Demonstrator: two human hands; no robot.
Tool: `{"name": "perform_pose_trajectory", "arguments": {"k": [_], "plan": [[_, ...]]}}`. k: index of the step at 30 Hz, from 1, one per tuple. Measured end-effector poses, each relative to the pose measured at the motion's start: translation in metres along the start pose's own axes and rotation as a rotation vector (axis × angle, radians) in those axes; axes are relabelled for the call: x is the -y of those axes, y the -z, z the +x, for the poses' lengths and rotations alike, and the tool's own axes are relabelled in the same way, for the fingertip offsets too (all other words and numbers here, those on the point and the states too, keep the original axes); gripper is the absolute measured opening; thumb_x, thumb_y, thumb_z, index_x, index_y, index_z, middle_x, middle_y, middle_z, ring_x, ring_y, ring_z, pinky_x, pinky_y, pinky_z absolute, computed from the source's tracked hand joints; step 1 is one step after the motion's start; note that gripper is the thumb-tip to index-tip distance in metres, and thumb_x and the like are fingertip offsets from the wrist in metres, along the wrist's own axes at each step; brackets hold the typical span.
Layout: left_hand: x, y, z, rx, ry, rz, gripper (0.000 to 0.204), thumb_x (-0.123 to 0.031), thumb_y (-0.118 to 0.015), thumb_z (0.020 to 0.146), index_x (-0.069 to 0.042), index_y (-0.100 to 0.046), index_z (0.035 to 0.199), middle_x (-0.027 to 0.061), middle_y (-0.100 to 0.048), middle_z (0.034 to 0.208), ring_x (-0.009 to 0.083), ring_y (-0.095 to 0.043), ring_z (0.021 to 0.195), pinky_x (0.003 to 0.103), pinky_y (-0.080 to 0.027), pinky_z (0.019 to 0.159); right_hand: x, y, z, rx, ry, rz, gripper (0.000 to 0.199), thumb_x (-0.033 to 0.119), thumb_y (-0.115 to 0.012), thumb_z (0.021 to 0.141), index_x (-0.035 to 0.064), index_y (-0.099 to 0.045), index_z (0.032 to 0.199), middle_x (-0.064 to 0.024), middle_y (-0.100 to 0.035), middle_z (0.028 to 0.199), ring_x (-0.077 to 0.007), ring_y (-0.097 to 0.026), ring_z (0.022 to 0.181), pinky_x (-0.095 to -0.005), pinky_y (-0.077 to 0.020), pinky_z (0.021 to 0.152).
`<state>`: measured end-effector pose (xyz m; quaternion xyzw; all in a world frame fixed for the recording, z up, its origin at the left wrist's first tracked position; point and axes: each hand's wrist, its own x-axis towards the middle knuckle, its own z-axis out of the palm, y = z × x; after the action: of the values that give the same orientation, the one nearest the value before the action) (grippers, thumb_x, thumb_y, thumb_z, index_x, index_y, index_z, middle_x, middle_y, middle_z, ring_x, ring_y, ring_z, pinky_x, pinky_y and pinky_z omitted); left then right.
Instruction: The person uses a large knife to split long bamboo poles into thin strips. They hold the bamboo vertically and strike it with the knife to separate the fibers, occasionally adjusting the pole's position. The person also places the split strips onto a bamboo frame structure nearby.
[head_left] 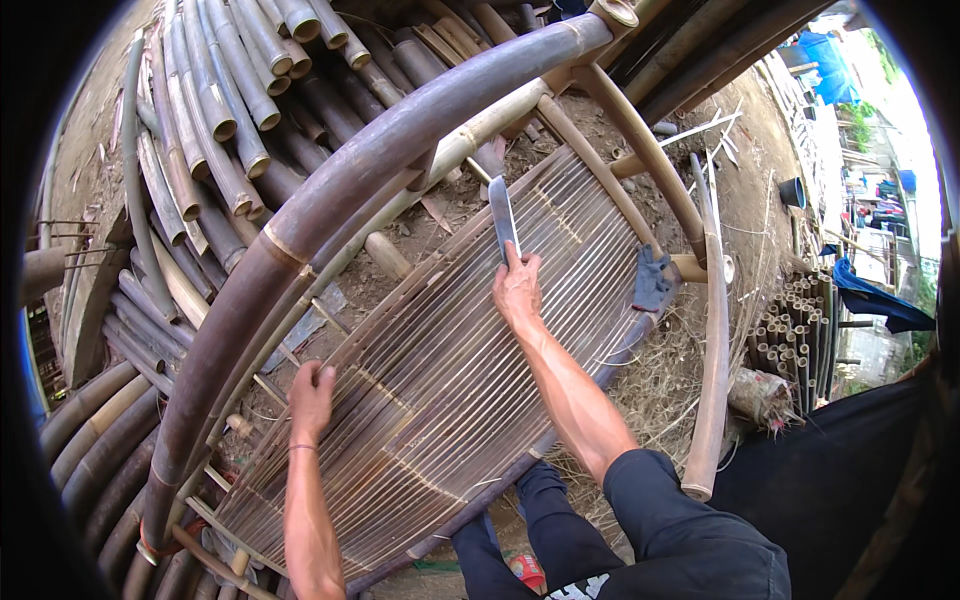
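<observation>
My right hand [518,292] is closed round the handle of a broad-bladed knife [502,215]. Its blade points away from me over the far part of a panel of thin bamboo slats [440,400]. The slats lie side by side within a frame of bamboo poles, with a few cross ties among them. At the panel's left edge my left hand [311,397] has its fingers curled in; what they grip, if anything, is hidden. A thick dark curved bamboo pole [350,180] arches beyond both hands, forming part of the frame.
Stacked bamboo poles [215,110] fill the upper left. A grey glove [654,280] lies on the panel's right corner. One bent pole [712,370] stands up at the right. Beyond it are a black bucket [792,192] and a bundle of cut bamboo [795,325].
</observation>
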<state>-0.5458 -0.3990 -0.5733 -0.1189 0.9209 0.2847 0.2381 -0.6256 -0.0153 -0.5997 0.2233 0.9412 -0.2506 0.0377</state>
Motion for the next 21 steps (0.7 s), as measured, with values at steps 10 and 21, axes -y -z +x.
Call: {"name": "perform_pose_trajectory", "arguments": {"k": [10, 21], "plan": [[-0.016, -0.054, -0.016, 0.139, 0.037, 0.242, 0.084, -0.043, -0.068, 0.080, -0.006, -0.031, 0.145, 0.0193, -0.036, 0.146, 0.0358, -0.032, 0.136, 0.050, -0.028, 0.111, -0.002, 0.004, -0.016, 0.079, -0.070, 0.013, 0.058, 0.007, -0.057, 0.083, 0.0119, -0.043, 0.140, -0.0238, -0.040, 0.111, -0.0413, -0.060, 0.082, -0.0489, -0.0531, 0.073], [-0.046, -0.035, -0.078, 0.279, -0.146, 0.218, 0.066, -0.038, -0.064, 0.085, 0.006, -0.048, 0.132, 0.0266, -0.052, 0.132, 0.0404, -0.048, 0.125, 0.045, -0.038, 0.106, -0.126, 0.178, -0.326, 0.197, -0.192, 0.017, 0.054, 0.008, -0.060, 0.077, -0.0010, -0.047, 0.129, -0.0252, -0.047, 0.121, -0.0412, -0.050, 0.113, -0.0441, -0.0440, 0.095]]}}
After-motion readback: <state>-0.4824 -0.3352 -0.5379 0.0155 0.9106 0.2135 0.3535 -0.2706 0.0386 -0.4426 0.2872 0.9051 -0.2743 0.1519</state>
